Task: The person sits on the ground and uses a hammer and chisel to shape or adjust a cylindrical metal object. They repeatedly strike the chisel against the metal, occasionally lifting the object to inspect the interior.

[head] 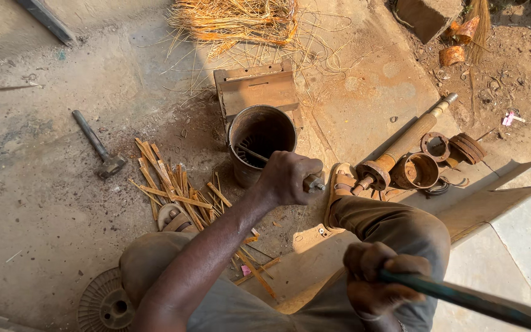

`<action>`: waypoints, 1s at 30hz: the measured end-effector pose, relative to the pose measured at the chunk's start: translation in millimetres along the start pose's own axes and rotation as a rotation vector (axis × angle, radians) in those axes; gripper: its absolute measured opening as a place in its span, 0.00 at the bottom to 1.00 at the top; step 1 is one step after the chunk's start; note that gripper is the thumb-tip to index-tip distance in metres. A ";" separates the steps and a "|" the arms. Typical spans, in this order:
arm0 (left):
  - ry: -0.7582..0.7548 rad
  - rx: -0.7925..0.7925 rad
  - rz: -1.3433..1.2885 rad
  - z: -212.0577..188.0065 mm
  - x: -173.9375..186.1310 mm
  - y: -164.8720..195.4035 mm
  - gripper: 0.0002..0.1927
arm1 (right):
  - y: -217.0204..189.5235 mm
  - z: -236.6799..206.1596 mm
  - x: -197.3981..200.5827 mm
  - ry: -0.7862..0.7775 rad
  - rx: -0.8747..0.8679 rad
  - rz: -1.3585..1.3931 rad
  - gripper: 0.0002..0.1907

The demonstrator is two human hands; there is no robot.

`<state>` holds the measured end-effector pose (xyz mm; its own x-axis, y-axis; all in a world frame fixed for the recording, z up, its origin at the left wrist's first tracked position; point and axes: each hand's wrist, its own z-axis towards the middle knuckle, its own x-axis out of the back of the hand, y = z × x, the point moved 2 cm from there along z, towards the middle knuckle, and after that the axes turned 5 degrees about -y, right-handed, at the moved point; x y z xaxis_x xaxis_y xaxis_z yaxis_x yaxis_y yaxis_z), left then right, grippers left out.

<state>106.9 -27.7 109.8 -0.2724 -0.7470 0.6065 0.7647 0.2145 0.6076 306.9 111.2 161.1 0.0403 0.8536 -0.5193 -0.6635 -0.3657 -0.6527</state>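
- Left hand point(290, 178), centre of the frame: closed in a fist around a short metal punch point(314, 182), whose tip shows at the right side of the fist.
- Right hand point(379, 280), lower right: closed around a dark bar point(468, 299) that runs off toward the lower right corner.
- Can point(261, 140), just above the left hand: a rusty round vessel standing upright and open, with thin rods inside; it stands against a rusty metal box point(256, 86).
- Sticks point(176, 187), left of centre: a loose heap of split wood strips on the ground, beside the person's left knee.
- Hammer point(98, 146), upper left: lies flat on the ground, well apart from both hands.
- Shaft point(401, 146), right of centre: a long rusty part lying slantwise, its flanged end near the person's sandalled foot point(341, 184).
- Rings point(437, 157), just beside the shaft: several rusty round parts, one a deep cup.
- Fibres point(238, 21), top centre: a bundle of straw-coloured strands spread over the ground.
- Disc point(104, 304), lower left: a ribbed round plate, partly hidden by the knee.
- Slab point(523, 227), right edge: a pale stone step.
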 end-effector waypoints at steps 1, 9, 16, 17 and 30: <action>-0.008 0.006 0.015 0.2 1.3 0.1 0.13 | 20.7 -4.2 2.7 -0.104 -0.507 -0.211 0.25; -0.061 0.054 0.028 -2.8 0.2 -0.2 0.14 | -32.7 6.4 5.4 -0.098 -0.405 0.081 0.24; -0.052 0.042 0.058 2.2 1.3 2.1 0.15 | 29.8 1.3 -7.8 -0.287 -0.868 -0.556 0.18; -0.047 0.036 0.096 4.4 2.4 2.3 0.15 | 29.9 -0.3 -1.9 -0.345 -0.855 -0.592 0.19; -0.047 0.035 0.031 6.8 -3.2 6.0 0.11 | 21.3 8.0 5.8 -0.239 -0.866 -0.544 0.27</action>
<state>108.4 -19.7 115.0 -0.2766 -0.7096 0.6481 0.7524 0.2597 0.6054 287.0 111.3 148.6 -0.0382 0.9990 0.0231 0.1646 0.0290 -0.9859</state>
